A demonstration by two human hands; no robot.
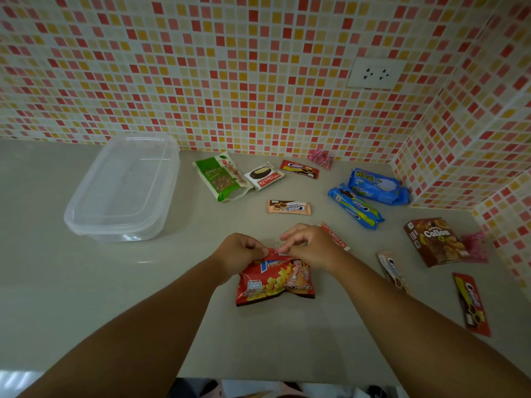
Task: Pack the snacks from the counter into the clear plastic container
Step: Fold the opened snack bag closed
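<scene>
Red snack bag (274,280) top edge pointing away, pinched by left hand (240,252), right hand (309,247).

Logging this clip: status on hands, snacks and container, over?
Left hand and right hand both pinching the red chip bag at its top edge. Clear container empty, lid off. Path to it unobstructed.

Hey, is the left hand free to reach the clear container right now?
Probably not yet. The left hand is pinching the top edge of the red chip bag together with the right hand. The clear container sits open on the left, with bare counter between, so the path itself looks free.
</scene>
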